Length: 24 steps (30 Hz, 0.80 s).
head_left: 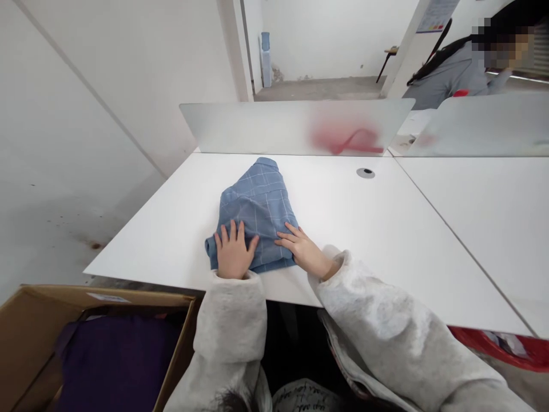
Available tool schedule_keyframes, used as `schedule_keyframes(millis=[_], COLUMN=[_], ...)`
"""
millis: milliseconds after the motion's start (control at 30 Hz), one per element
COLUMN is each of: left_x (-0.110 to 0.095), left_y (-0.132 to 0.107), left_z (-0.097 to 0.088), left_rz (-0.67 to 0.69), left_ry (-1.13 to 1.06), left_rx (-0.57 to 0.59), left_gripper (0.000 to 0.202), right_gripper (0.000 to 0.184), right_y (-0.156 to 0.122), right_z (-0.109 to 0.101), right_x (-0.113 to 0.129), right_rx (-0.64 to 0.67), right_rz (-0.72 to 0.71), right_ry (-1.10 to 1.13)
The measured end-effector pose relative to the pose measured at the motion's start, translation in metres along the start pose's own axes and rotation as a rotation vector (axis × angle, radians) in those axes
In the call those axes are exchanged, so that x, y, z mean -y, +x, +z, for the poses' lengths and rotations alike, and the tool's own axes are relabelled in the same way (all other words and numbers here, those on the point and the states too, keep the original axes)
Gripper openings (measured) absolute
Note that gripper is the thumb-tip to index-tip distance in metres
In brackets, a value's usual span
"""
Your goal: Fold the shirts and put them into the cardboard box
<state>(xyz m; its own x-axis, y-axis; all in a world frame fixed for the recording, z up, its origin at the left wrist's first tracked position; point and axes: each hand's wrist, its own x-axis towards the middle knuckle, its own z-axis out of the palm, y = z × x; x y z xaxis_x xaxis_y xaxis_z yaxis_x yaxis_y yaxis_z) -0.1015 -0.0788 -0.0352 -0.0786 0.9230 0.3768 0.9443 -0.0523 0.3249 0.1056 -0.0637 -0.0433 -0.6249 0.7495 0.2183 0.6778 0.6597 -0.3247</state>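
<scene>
A folded blue plaid shirt lies on the white table, its collar end pointing away from me. My left hand rests palm down on the near part of the cloth with its fingers spread. My right hand lies flat across the cloth's right edge, fingertips on the fabric. Neither hand grips the shirt. Thick grey fleece sleeves cover both forearms.
A cardboard box holding dark purple cloth stands below the table at the left. A frosted divider runs along the far edge, with a cable grommet before it. Beyond stands a person in grey.
</scene>
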Motion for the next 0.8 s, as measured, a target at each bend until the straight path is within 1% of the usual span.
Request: schedule_keyframes(millis=[67,133,233,300,367,433,467,500,533,600,633,700,767,800], left_x=[0.004,0.006,0.003,-0.006,-0.019,-0.036,-0.044,-0.052,-0.059,-0.069,-0.071,-0.073,-0.072,-0.072], left_y=[-0.005,-0.01,-0.013,-0.012,-0.014,-0.02,-0.025,-0.029,-0.034,-0.042,-0.044,-0.047,-0.048,-0.048], left_z=[0.014,0.022,0.022,0.019,0.017,0.017,0.018,0.02,0.021,0.024,0.024,0.025,0.024,0.024], left_rz=[0.004,0.045,0.162,0.248,0.302,0.35,0.385,0.426,0.466,0.516,0.521,0.509,0.5,0.498], left_ry=[0.069,0.107,0.151,0.173,0.187,0.178,0.158,0.128,0.092,0.026,0.002,-0.028,-0.047,-0.053], left_rx=[0.055,0.083,0.149,0.196,0.21,0.208,0.212,0.219,0.229,0.251,0.26,0.276,0.289,0.291], left_gripper=[0.065,0.065,0.065,0.065,0.061,0.055,0.052,0.051,0.051,0.052,0.052,0.052,0.053,0.053], right_gripper=[0.057,0.052,0.046,0.045,0.045,0.05,0.051,0.051,0.048,0.041,0.039,0.036,0.036,0.036], right_y=[-0.008,-0.017,-0.039,-0.058,-0.075,-0.083,-0.081,-0.073,-0.06,-0.019,0.006,0.059,0.106,0.125], right_z=[-0.002,-0.001,0.002,-0.001,-0.013,-0.037,-0.051,-0.066,-0.08,-0.099,-0.103,-0.098,-0.079,-0.068], right_x=[0.004,0.012,0.023,0.024,0.019,0.008,0.002,-0.003,-0.009,-0.021,-0.028,-0.043,-0.057,-0.063], right_rx=[-0.004,-0.011,-0.013,-0.001,0.038,0.117,0.155,0.182,0.187,0.122,0.08,0.032,0.019,0.017], right_rz=[0.004,0.018,0.065,0.072,-0.01,-0.133,-0.169,-0.179,-0.155,-0.124,-0.119,-0.099,-0.083,-0.08], right_ry=[-0.052,-0.116,-0.214,-0.25,-0.228,-0.153,-0.109,-0.069,-0.041,-0.01,-0.011,-0.044,-0.09,-0.118])
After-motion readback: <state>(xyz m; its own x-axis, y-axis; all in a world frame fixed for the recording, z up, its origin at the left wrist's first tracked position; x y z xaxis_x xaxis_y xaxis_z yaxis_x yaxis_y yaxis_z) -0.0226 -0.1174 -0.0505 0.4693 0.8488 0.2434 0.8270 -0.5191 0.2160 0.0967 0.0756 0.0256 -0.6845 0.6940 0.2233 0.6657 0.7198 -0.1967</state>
